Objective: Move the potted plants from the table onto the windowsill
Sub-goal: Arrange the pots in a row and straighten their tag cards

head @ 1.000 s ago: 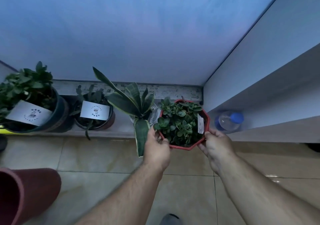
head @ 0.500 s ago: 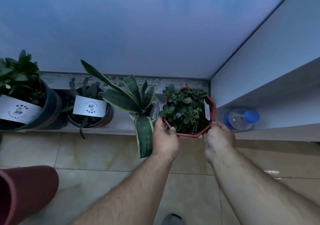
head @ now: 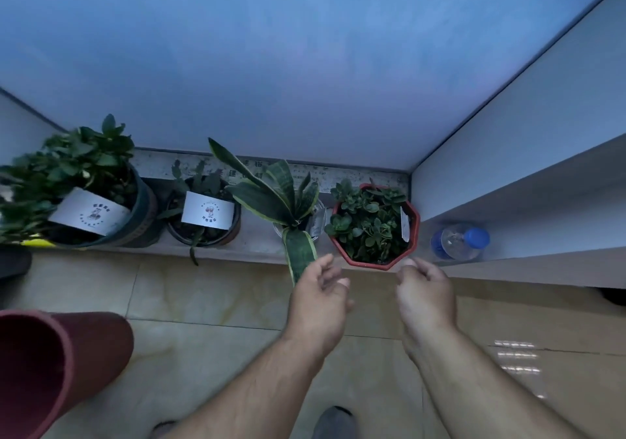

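A red octagonal pot (head: pixel 375 262) of small green succulents stands on the windowsill (head: pixel 257 247), at its right end near the corner. My left hand (head: pixel 320 294) and my right hand (head: pixel 423 289) hover just in front of the pot, fingers loosely curled, holding nothing and not touching it. To the pot's left on the sill stand a snake plant (head: pixel 281 198) in a clear pot, a small dark pot (head: pixel 203 222) with a white card, and a large dark-green pot (head: pixel 98 201) with a leafy plant and a white card.
A clear water bottle with a blue cap (head: pixel 460 240) lies on a ledge right of the red pot. A dark red round container (head: pixel 50 367) stands on the tiled floor at the lower left. My shoe tip (head: pixel 333 421) shows at the bottom.
Both hands set the red pot on the sill, let go of it and drew back toward me. The pot now stands on its own.
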Tool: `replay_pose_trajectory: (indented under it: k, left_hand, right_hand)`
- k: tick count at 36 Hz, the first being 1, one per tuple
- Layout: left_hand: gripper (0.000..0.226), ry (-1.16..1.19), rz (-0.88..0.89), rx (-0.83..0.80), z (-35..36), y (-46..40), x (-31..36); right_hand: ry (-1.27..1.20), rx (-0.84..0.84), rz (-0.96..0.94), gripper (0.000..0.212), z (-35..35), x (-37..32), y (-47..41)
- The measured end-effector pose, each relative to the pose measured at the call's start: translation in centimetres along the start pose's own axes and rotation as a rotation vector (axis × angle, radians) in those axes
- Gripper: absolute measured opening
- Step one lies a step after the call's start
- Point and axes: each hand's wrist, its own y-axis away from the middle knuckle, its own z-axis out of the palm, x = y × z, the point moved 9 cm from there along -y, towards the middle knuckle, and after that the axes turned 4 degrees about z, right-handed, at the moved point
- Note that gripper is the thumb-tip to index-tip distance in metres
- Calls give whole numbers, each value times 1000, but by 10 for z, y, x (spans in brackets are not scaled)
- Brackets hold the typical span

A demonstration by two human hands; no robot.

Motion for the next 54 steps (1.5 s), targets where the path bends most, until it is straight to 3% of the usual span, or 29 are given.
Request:
replay_pose_trajectory:
  k: [6, 11, 17, 21, 27, 38, 54]
  left_hand:
    - [46, 53, 129, 59, -75, 41, 49]
    - [44, 30, 295, 173, -157, 76, 84]
    - [48, -68, 345, 255, -271, 122, 93]
    - [50, -42, 327, 301, -337, 140, 93]
    - [54, -36, 306, 325, -396, 144, 83]
    - [53, -57, 380, 343, -423, 79, 71]
    - [31, -107, 626, 503, -455, -34, 110]
  right_hand:
    - [-16, -268, -154, 24, 36, -46, 75]
    - [-28, -380, -228, 25, 68, -75, 130]
    - [-107, -451, -196, 16, 113, -65, 227]
    - [-183, -449, -181, 24, 141, -53, 280]
    - [-272, -432, -130, 23, 182, -22, 319]
    - [-326, -436, -151, 21, 244, 2, 286]
    - [-295, -523, -439, 16, 355, -54, 198]
